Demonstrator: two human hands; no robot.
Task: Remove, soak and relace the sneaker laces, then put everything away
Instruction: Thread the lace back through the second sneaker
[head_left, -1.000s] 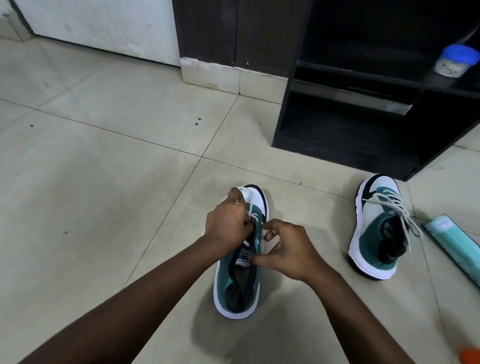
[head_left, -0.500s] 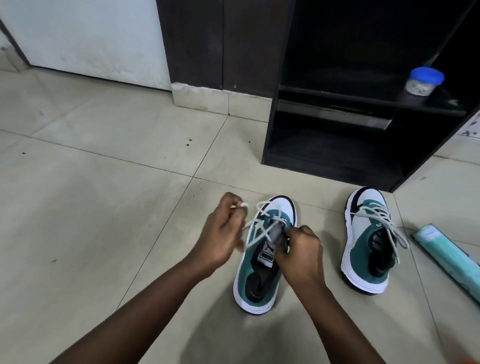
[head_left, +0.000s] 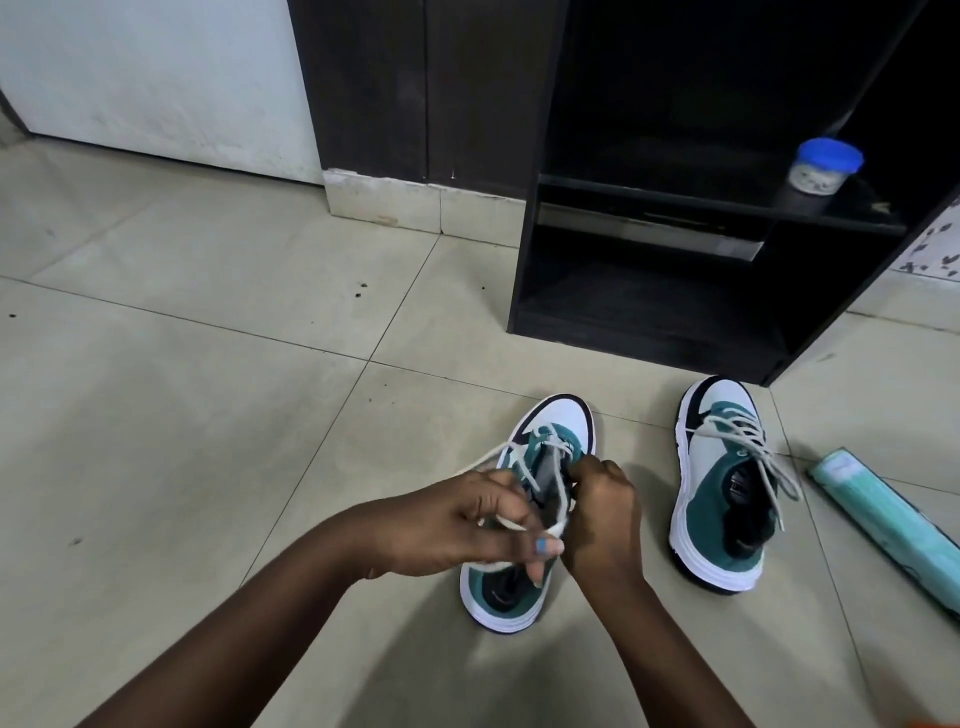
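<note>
I can read no text, brand or number on anything in front of me here.

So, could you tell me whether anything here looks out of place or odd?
Nothing is damaged or spilled. The second sneaker lies unattended beside the shelf unit, its laces loose and trailing; dark specks dot the floor tiles.

**Setting: a room in a home, floor level**

A domestic interior is indicated. Large beige floor tiles (head_left: 182, 467) with dark specks are seen, met by a scuffed white wall (head_left: 156, 78) and tiled skirting (head_left: 384, 200). A dark wooden shelf unit (head_left: 535, 260) stands on the floor, a blue-lidded jar (head_left: 823, 166) kept on one shelf. A pair of sneakers (head_left: 722, 499) is set out on the tiles.
</note>
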